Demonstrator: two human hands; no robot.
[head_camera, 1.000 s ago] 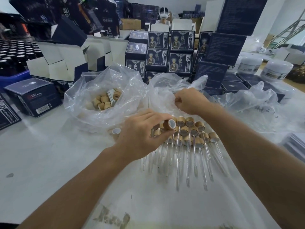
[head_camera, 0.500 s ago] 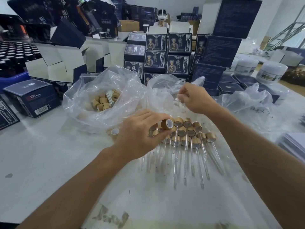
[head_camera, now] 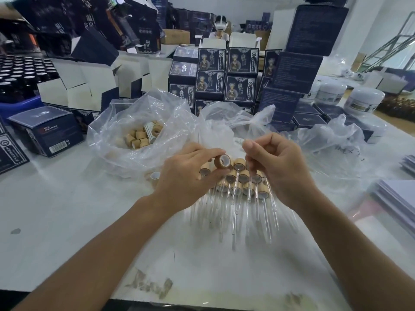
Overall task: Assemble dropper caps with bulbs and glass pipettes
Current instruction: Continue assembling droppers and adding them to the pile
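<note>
Head view showed the left hand (head_camera: 186, 176) pinching a tan dropper cap (head_camera: 222, 162) between thumb and fingertips, grip narrow, cap's open mouth turned toward the right hand. Right hand (head_camera: 278, 167) had its fingers curled, grip narrow on a glass pipette (head_camera: 248, 173); the glass was clear and blurred, so where exactly the fingertips met it couldn't be read. What changed: half a sec. earlier the right hand was up at the clear bag (head_camera: 233, 124) behind the pile, pulling the pipette out; now it had come down and in, just beside the cap, w/ the left hand hardly shifted. My read: the fetch was done and insertion was the step in hand. Pipette's long axis ran roughly vertical, tip pointing down toward the surface (head_camera: 67, 209), upper end near the curled fingers; the cap's bore lay closer to horizontal (so one of the two likely needed tilting before they'd mate). Below both hands lay the finished droppers (head_camera: 242, 189), caps bunched away from the person, glass stems fanned toward the near edge. Left of that, a second bag (head_camera: 125, 122) held loose caps (head_camera: 139, 138).
</note>
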